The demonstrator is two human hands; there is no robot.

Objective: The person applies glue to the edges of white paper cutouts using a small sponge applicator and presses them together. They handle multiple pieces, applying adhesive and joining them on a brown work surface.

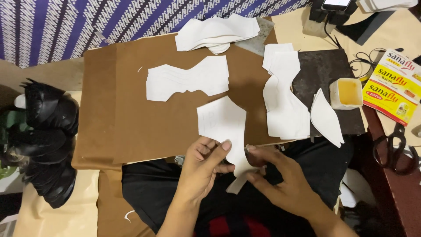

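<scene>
Head camera, looking steeply down, close over brown board (153, 123)

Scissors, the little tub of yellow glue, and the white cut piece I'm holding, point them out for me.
scissors (394, 147), head view, on the black handles.
tub of yellow glue (348, 91), head view, on the yellow surface inside.
white cut piece (223, 120), head view, on its broad upper part.

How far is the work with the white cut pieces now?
Done, it seems: shaped white pieces lie in stacks on the brown board, one middle stack, one right stack, one top pile. In hand: the left hand and right hand both grip one white piece at its lower end. What remains cannot be told; the glue cup stands untouched.
</scene>
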